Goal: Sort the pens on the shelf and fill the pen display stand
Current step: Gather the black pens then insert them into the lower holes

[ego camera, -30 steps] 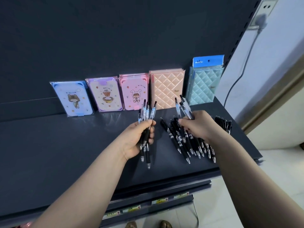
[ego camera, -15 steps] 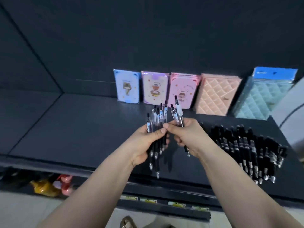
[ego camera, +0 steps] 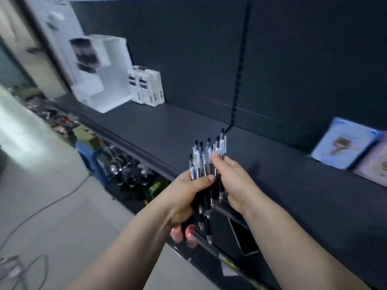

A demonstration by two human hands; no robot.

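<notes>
A bundle of several black pens (ego camera: 202, 162) with clear barrels stands upright in my two hands, over the front edge of the dark shelf (ego camera: 171, 130). My left hand (ego camera: 184, 193) grips the bundle's lower part from the left. My right hand (ego camera: 234, 178) holds the pens on the right side, thumb and fingers curled round them. The white pen display stand (ego camera: 104, 72) sits at the shelf's far left end, its tiered compartments blurred, some with dark pens.
White pen boxes (ego camera: 147, 87) stand right of the stand. Pastel notebooks (ego camera: 343, 143) lean on the back panel at the right. Below the shelf are lower shelves with price labels, a blue crate (ego camera: 90, 155) and clutter. Cables lie on the grey floor at left.
My view has swung left, so the pile of loose pens on the shelf is out of frame and the display stand has appeared. Both hands have come together on one bundle of pens.
</notes>
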